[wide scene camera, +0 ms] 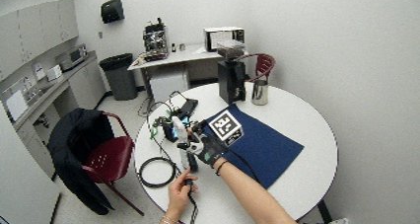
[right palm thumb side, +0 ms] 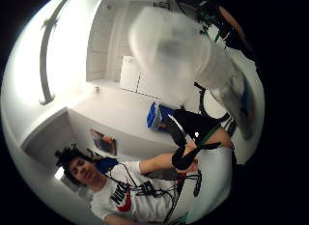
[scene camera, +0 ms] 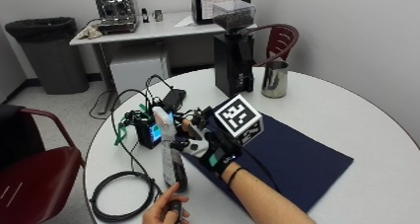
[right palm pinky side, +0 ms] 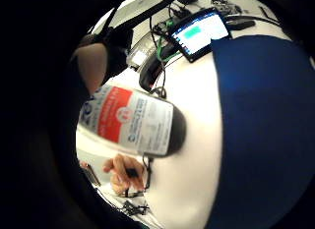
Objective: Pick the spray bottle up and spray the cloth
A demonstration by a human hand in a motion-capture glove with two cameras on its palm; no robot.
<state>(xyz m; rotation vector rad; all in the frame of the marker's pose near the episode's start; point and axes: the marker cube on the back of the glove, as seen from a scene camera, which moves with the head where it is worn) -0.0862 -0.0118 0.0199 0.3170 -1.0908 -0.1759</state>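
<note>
— What's laid out in front of you?

— The round white table first, then the dark blue cloth lying flat on it, toward my right. On the far side of the cloth stand a black grinder and a steel cup. To my left there's a small lit device amid wires and a black cable coil.

— And the spray bottle?

— In my gloved right hand. My fingers are curled round the neck of the spray bottle, just under the white head; the labelled body hangs down, its dark base low over the table beside the cloth's near-left edge. I can't tell whether a finger is on the trigger. My bare left hand rests near the table edge on a small dark object.

— So which step is this?

— The pickup looks done, I'd say; the spraying isn't. Next I'd need to turn the nozzle toward the cloth and get a finger onto the trigger.

— Room to move?

— Open to my right, over the cloth. The wires and device sit close on the left, so I'd swing away from them.
</note>
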